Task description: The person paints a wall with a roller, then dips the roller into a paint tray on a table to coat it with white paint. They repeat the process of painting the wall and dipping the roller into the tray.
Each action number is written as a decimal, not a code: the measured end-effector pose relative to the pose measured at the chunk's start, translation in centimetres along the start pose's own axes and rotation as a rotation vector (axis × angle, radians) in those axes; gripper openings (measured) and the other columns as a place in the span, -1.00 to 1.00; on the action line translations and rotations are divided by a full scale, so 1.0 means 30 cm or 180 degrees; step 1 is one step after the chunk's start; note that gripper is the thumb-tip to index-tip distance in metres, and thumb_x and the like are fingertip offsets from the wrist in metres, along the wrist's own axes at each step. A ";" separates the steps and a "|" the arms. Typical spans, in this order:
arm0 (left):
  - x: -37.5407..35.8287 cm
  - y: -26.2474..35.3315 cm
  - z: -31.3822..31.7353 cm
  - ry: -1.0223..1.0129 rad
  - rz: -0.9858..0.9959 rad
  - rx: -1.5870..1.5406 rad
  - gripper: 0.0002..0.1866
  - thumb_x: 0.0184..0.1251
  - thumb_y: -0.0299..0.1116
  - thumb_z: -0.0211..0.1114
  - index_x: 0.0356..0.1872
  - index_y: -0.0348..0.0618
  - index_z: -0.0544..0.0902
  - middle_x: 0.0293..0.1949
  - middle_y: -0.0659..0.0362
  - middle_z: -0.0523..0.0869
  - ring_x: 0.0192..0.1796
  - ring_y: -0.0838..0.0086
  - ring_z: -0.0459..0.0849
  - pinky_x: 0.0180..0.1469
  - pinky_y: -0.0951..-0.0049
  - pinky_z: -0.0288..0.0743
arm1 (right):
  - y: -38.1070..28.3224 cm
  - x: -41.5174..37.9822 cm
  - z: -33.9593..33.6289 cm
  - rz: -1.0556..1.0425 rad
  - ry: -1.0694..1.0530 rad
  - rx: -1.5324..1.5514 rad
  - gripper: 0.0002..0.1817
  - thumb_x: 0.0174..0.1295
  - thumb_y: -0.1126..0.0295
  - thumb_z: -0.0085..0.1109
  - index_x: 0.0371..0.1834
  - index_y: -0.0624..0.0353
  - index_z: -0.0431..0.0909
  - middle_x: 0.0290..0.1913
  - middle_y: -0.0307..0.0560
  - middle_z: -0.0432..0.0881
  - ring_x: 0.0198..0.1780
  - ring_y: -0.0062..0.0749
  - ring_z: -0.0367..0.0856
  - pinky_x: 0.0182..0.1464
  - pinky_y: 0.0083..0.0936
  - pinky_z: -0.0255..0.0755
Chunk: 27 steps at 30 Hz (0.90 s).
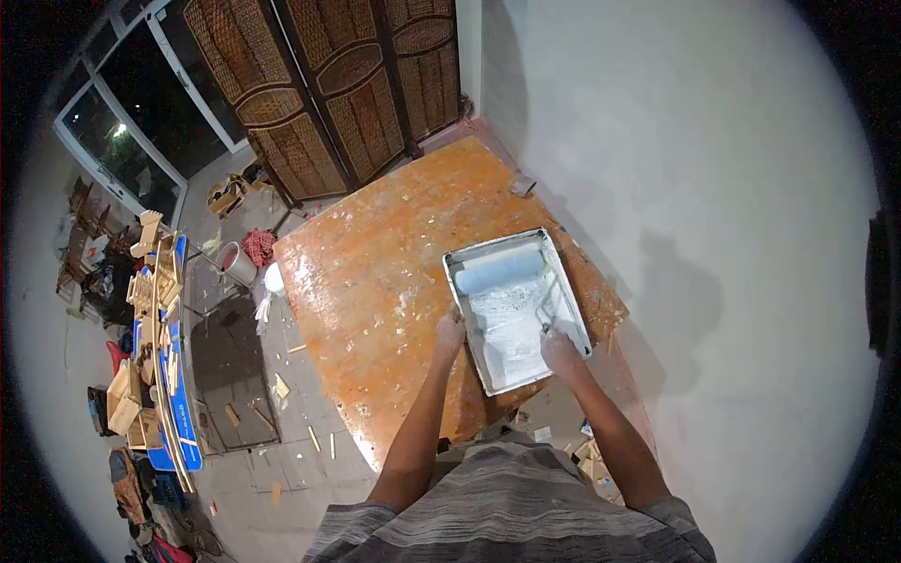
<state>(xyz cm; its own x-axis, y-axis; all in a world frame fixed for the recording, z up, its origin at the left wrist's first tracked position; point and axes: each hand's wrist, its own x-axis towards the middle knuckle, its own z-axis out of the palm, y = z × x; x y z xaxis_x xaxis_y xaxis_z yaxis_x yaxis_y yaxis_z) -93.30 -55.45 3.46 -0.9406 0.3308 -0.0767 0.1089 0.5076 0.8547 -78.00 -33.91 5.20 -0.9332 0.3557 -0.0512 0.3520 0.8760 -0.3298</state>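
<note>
A paint tray (517,380) with white paint in it lies on the orange, paint-spotted tabletop (366,272). Inside, across the tray's far end, rests the pale blue sleeve of a paint roller (499,272). Its wire frame runs down the right side to my right hand (561,351), which is closed round the handle; the handle is mostly hidden by the hand. My left hand (450,334) grips the tray's left edge, its fingers partly out of sight. White paint streaks cover the tray's sloping floor.
A pale wall (751,235) stands close on the right. Behind the table is a woven folding screen (352,80). To the left are a blue table (194,441) piled with wooden pieces, a bucket (236,264) and wood scraps on the floor. A small scraper-like piece (523,187) lies at the table's far edge.
</note>
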 end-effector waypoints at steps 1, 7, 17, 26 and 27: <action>-0.004 0.001 0.008 0.0131 0.0072 0.0047 -0.68 0.18 -0.35 0.01 -0.03 -0.16 0.46 -0.36 -0.11 0.63 -0.31 0.14 0.64 -0.31 0.24 0.48 | 0.037 -0.074 0.014 -0.0125 0.0073 -0.0147 -0.77 0.19 0.43 -0.19 -0.33 0.35 0.47 -0.50 0.19 0.54 -0.41 0.03 0.56 -0.33 -0.15 0.43; -0.014 0.004 0.006 -0.0125 -0.0520 -0.0760 -0.66 0.08 -0.42 0.03 -0.06 -0.18 0.51 -0.42 -0.10 0.63 -0.36 0.16 0.63 -0.30 0.23 0.47 | 0.097 -0.485 -0.090 -0.0821 -0.0268 -0.0863 -0.74 0.23 0.34 -0.17 -0.28 0.37 0.39 -0.47 0.28 0.50 -0.38 0.15 0.53 -0.34 -0.07 0.40; -0.004 -0.038 0.006 -0.0390 -0.0628 -0.1378 -0.65 0.25 -0.42 -0.02 0.06 -0.01 0.49 -0.51 0.25 0.56 -0.55 0.59 0.48 -0.52 0.55 0.37 | -0.046 -0.176 -0.105 0.0032 -0.0317 0.0283 -0.68 0.26 0.35 -0.22 -0.45 0.39 0.45 -0.52 0.29 0.51 -0.39 0.17 0.54 -0.37 -0.07 0.43; -0.020 0.045 -0.055 -0.0494 -0.0744 -0.1008 -0.68 0.20 -0.48 -0.03 -0.01 -0.11 0.50 -0.55 0.18 0.57 -0.54 0.51 0.52 -0.48 0.47 0.43 | -0.057 0.142 -0.021 -0.0104 -0.0472 -0.0028 -0.68 0.15 0.38 -0.17 -0.49 0.43 0.52 -0.42 0.32 0.56 -0.29 0.11 0.59 -0.23 -0.13 0.48; -0.031 0.081 -0.071 -0.0438 -0.0679 -0.0883 -0.70 0.18 -0.49 -0.02 -0.05 -0.15 0.51 -0.56 0.15 0.58 -0.54 0.50 0.53 -0.47 0.46 0.44 | -0.068 0.163 -0.027 -0.0108 -0.0510 -0.0113 -0.68 0.14 0.38 -0.17 -0.49 0.43 0.52 -0.41 0.33 0.56 -0.29 0.10 0.59 -0.23 -0.13 0.48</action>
<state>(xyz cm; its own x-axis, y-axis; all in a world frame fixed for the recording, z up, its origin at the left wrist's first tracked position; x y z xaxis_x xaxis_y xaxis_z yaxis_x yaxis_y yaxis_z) -92.85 -56.23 6.70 -0.8787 0.3543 -0.3201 -0.1938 0.3479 0.9173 -83.22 -33.70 6.37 -0.9432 0.2718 -0.1911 0.3198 0.8986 -0.3005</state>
